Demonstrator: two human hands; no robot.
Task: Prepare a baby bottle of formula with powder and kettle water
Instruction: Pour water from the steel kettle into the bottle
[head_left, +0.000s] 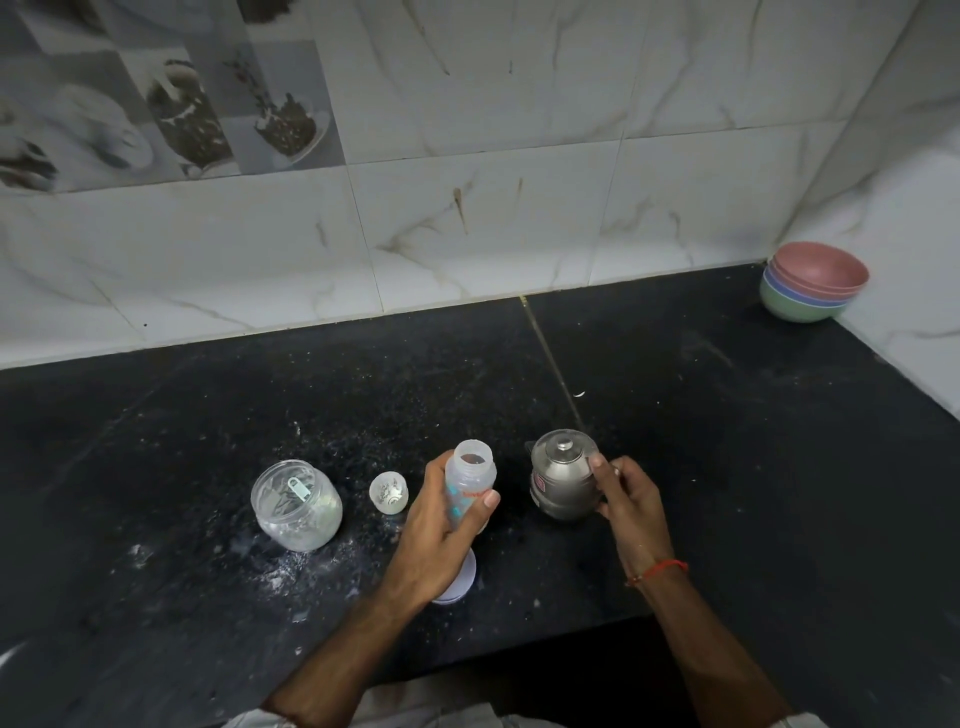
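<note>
Your left hand (441, 525) had its grip curled round the open baby bottle (469, 480); your right hand (626, 499) gripped the steel kettle (561, 480) on the bench (727, 467).

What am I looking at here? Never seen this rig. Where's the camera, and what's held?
No robot: a person works with bare hands, filmed by one wide-angle camera on their head, looking down at a black counter. The left hand grips an uncapped baby bottle. The right hand is at the side of a small steel kettle with its lid on; I cannot tell whether it grips the handle. Left of the bottle stand a small cap-like piece and an open clear jar with a scoop inside; white powder is spilled around. Stacked bowls sit in the far corner.
</note>
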